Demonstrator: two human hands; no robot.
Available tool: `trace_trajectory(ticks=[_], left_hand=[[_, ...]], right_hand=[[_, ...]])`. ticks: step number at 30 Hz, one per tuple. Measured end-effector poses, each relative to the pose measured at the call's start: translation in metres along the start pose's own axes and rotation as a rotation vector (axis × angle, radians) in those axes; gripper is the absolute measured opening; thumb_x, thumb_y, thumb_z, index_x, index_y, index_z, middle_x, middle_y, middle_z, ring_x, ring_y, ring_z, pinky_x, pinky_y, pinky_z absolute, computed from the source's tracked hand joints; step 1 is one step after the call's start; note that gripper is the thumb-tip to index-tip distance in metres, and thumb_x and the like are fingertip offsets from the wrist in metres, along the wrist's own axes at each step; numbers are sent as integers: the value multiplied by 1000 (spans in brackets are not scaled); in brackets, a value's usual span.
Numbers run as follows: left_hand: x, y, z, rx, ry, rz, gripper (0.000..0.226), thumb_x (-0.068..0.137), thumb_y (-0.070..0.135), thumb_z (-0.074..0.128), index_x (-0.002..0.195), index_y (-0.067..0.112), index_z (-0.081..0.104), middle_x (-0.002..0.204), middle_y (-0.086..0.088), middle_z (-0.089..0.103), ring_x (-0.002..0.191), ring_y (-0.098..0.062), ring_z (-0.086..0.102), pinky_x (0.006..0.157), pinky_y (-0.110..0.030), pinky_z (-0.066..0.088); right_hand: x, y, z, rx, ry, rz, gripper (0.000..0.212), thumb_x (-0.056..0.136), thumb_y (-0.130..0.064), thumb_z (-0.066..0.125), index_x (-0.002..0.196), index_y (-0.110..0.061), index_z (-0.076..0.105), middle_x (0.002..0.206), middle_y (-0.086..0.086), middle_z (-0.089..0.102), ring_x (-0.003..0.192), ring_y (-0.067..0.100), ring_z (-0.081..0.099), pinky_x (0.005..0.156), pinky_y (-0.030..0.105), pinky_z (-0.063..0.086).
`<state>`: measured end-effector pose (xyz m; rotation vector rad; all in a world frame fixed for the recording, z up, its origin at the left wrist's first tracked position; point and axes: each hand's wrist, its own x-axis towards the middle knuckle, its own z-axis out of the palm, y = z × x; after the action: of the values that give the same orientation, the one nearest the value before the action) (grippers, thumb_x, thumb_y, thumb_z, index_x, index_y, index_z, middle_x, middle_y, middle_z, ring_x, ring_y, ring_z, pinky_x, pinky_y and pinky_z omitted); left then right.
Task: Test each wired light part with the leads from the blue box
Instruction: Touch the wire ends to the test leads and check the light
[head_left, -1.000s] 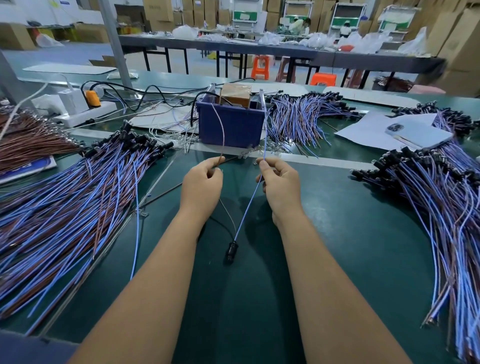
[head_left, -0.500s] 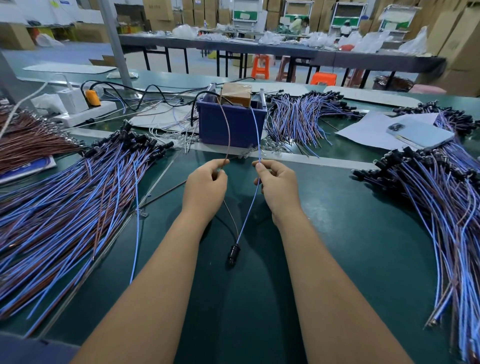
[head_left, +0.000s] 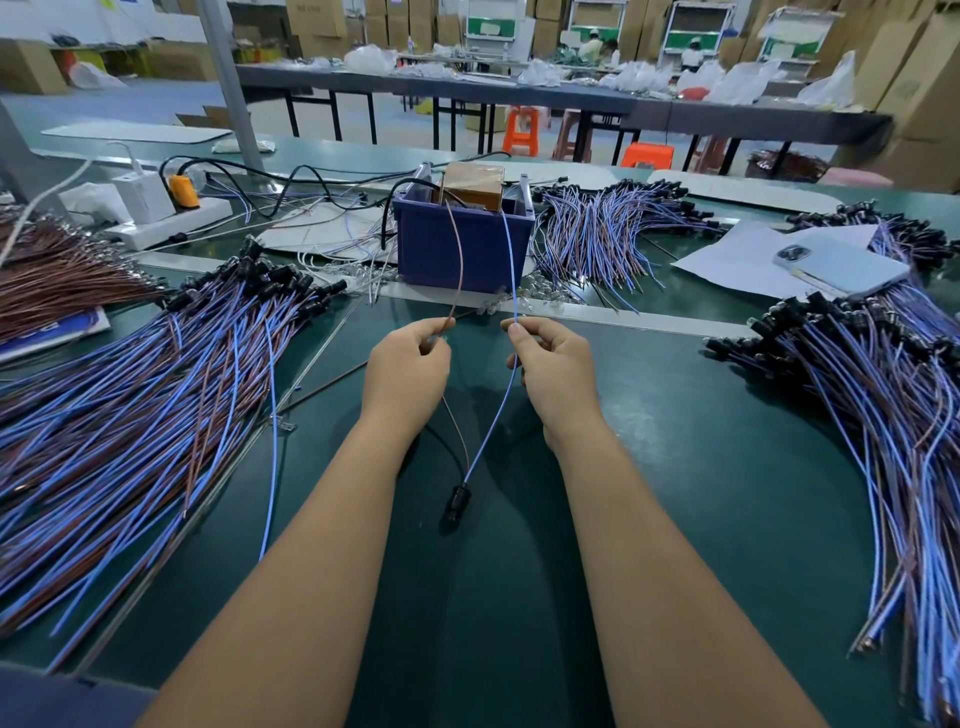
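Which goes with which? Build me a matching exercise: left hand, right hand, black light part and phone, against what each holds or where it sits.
1. left hand
2. right hand
3. black light part
4. phone

A. on the white paper, at the right
B. pinching a blue wire
C. low between the forearms, at the wires' end
D. pinching a brown wire

Pairs: 1-D, 2-B, 3-C, 4-A
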<state>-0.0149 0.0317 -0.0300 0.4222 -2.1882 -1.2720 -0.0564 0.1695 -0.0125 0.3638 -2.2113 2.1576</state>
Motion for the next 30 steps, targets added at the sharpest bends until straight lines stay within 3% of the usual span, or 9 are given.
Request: trace_trajectory(ticks=[8,16,20,25,30], left_hand=[[0,-1,-1,-7,14,11,35,91,13,48,118,24,67,57,11,50,39,-3,36,40,-12,28],[1,-3,0,8,15,5,35,91,16,48,119,27,66,65,7,59,42,-3,40,42,-14,30],[2,-3,0,19,19,0,35,91,16,49,119,27,67,64,9,58,41,-3,39,47,-23,32],[1,-2,1,15,22,7,34,91,15,49,120,25,66,60,13,53,40,-1,39,40,-11,28],[0,0,-1,8,12,6,35,92,15,49,122,24,65,64,11,57,41,0,41,41,-11,30]], right_hand=[[0,1,0,3,1,-13,11,95,-17,60,90,-22,68,59,-1,53,47,-3,47,49,10,38],[0,1,0,-6,-13,-40,18,95,-18,60,85,-30,67,61,-2,55,53,-1,52,52,12,41],[0,0,0,-11,-15,-34,18,95,-18,60,84,-31,67,62,0,55,58,5,52,55,17,42],[-1,0,-1,-30,-25,-32,12,95,-18,59,92,-25,69,67,2,57,60,5,54,57,16,44],[-1,0,-1,-45,-26,-35,12,95,-18,59,93,-26,68,68,4,57,59,3,53,57,16,44]])
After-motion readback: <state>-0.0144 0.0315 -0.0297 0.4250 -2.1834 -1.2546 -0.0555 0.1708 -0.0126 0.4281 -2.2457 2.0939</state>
